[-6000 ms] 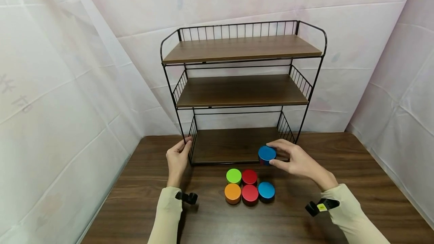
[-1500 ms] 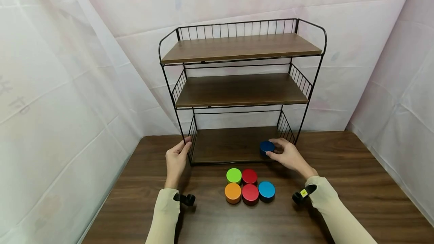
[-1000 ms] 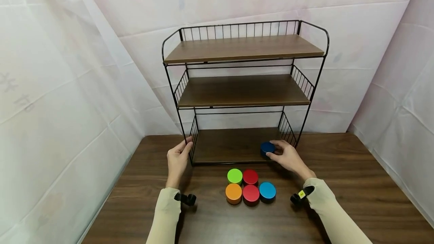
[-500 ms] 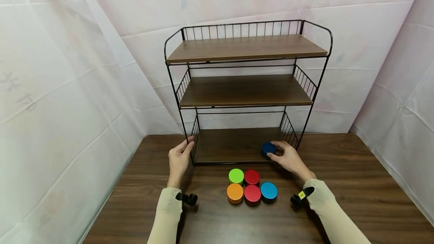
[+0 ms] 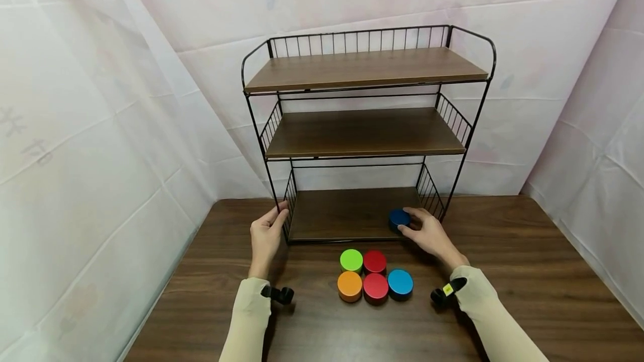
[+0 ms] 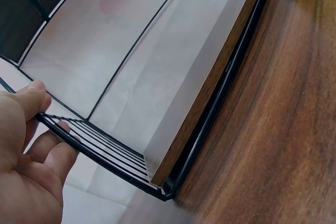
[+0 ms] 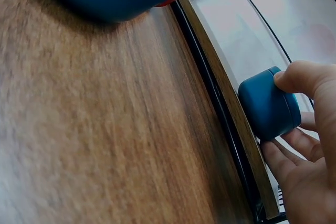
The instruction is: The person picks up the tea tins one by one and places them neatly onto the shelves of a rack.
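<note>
A three-tier rack with a black wire frame and brown boards stands at the back of the table. My left hand grips its left front upright, low down; the left wrist view shows thumb and fingers around the black wire. On the bottom board, near its right front corner, sits a dark blue round tin. My right hand holds this tin by its side between thumb and fingers, as the right wrist view shows with the blue tin at the board's front edge.
In front of the rack several round tins stand on the table: green, dark red, orange, red and light blue. White cloth hangs behind and at both sides.
Since the oldest frame my right hand has lowered the dark blue tin from above the front edge onto the bottom board. Over the last second both hands stay put; the view shifts slightly.
</note>
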`<state>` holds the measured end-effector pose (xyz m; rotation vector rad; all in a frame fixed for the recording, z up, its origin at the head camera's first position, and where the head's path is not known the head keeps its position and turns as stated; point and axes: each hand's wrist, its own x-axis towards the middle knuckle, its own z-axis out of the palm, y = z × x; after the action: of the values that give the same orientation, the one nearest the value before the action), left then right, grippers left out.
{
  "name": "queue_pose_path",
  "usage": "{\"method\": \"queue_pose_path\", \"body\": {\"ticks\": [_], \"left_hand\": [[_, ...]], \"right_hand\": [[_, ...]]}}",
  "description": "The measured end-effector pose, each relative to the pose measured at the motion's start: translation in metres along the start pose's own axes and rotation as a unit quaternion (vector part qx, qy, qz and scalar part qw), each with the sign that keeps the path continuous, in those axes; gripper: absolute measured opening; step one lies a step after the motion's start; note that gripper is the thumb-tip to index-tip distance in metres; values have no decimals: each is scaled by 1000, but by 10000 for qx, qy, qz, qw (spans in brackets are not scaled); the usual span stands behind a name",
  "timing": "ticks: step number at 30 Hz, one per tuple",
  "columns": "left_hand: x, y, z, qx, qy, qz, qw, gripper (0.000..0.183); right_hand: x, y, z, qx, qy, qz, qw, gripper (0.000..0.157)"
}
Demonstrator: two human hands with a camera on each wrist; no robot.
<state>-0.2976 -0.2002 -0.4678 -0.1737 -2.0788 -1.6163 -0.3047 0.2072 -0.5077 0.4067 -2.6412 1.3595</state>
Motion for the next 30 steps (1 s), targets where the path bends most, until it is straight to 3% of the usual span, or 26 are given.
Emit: {"method": "queue_pose_path", "body": {"ticks": [4, 8, 11, 20, 30], "left_hand": [[4, -20, 3, -44, 141, 25, 9999, 26], [3, -23, 4, -47, 169, 59, 9998, 26], [2, -20, 5, -83, 139, 36, 9999, 27], [2, 8, 4, 123, 21, 156, 9998, 25], [3, -20, 2, 137, 99, -82, 9998, 31]], "right_hand": [[-1, 2, 1, 55, -13, 47, 10000, 56], [-2, 3, 2, 128, -14, 140, 9998, 58], [-3, 4, 3, 162, 54, 127, 9998, 58], [-7, 4, 4, 131, 100, 128, 9998, 59], [-4, 3, 3, 109, 55, -13, 9999, 64]]}}
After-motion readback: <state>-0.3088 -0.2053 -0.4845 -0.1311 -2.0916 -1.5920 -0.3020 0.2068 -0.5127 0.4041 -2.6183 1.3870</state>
